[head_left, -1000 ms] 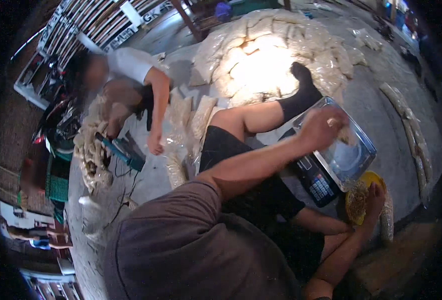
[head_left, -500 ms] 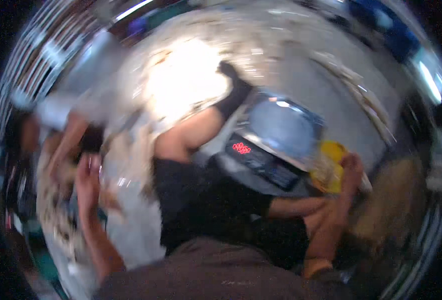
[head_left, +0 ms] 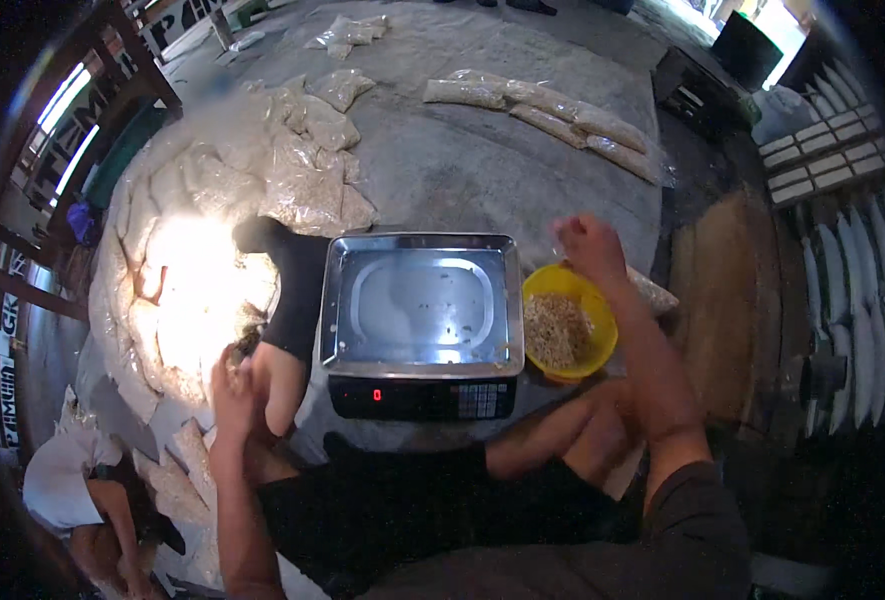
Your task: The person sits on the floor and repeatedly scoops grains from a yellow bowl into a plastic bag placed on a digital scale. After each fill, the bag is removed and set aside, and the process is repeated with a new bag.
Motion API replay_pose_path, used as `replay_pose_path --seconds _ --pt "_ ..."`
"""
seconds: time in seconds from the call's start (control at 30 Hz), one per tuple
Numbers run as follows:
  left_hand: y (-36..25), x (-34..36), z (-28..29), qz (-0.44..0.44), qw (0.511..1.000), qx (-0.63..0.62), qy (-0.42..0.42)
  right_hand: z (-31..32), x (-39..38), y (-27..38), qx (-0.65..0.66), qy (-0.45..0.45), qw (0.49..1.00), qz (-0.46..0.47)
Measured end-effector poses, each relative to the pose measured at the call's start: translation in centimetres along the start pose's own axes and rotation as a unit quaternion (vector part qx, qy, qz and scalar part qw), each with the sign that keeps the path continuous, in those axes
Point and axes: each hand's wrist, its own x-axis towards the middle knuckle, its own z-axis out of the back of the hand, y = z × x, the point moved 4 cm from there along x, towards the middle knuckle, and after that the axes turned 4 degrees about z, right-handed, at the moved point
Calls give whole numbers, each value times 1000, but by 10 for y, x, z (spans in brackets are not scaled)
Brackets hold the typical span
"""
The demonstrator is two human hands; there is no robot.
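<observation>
A scale with a shiny metal tray lies in front of my legs, its red display lit. Only small crumbs dot the tray. To its right stands a yellow bowl holding pale, beige pieces. My right hand hovers at the bowl's far rim, fingers curled in; whatever it may hold is hidden. Beside my bent left knee, my left hand is raised with fingers bent together. Glare and blur hide what, if anything, is between them.
Filled clear plastic bags are heaped at left under a bright glare. More filled bags lie in a row on the far floor. Another person bends down at lower left. A brown sack-like surface and stacked pale items are at right.
The view has swung and steadied, so the scale now sits square in the middle. My right hand has gone from the bowl's right side to its far rim. The red display shows fewer digits.
</observation>
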Motion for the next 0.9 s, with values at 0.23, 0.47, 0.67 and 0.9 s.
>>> replay_pose_path --seconds 0.23,0.47,0.67,0.9 --pt "-109 137 -120 57 953 286 82 -101 277 -63 107 24 994 -8" --pt "-109 168 -140 59 949 302 66 -181 489 -162 -153 -308 933 105" --pt "-89 165 -144 51 960 273 41 -145 477 -134 52 -102 988 105" --pt "-105 151 -122 88 979 173 63 98 291 20 -257 -191 857 404"
